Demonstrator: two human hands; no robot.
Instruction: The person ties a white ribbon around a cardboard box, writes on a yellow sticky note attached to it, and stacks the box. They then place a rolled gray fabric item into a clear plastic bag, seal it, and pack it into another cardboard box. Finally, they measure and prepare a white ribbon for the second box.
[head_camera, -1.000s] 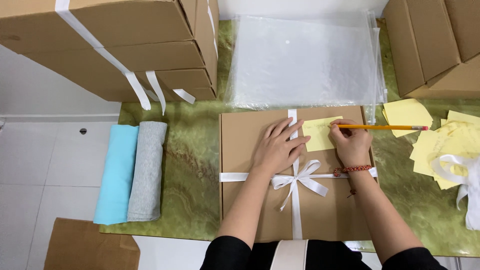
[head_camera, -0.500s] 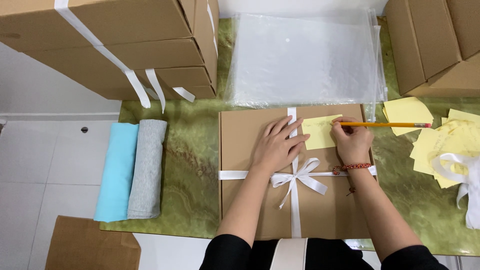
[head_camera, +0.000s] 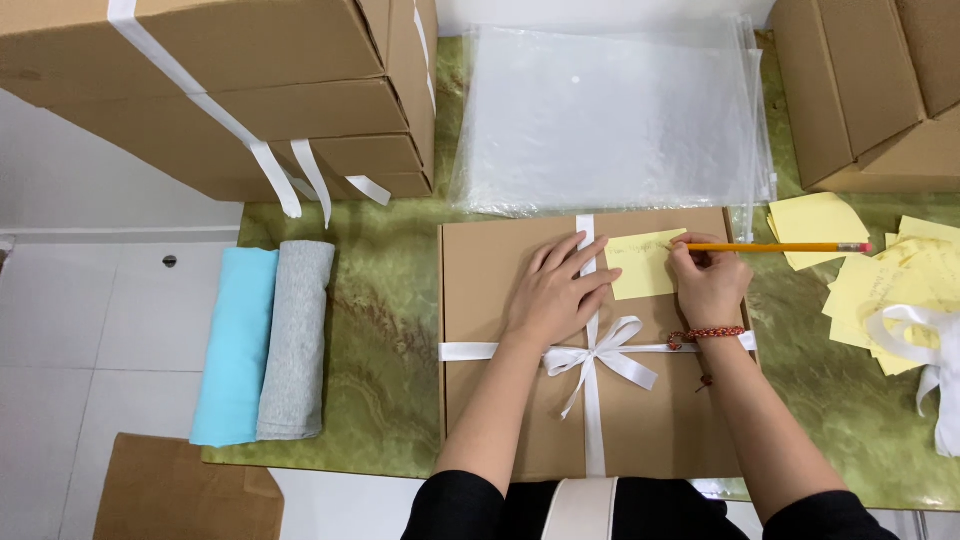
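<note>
My right hand (head_camera: 708, 285) grips a long yellow pencil (head_camera: 770, 247), its axis pointing right, tip on the square yellow paper note (head_camera: 645, 265). My left hand (head_camera: 555, 295) lies flat just left, pressing the flat brown cardboard box (head_camera: 500, 400).

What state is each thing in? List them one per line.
Flat cardboard box: closed, tied with ribbon.
White ribbon: knotted in a bow.
Yellow sticky note: lying on the box lid.
Pencil: held level, tip at the note.
Left hand: flat on the lid.
Right hand: gripping the pencil.
Blue cloth: rolled.
Grey cloth: rolled.
Clear plastic bags: stacked flat.
Loose yellow notes: scattered.
</note>
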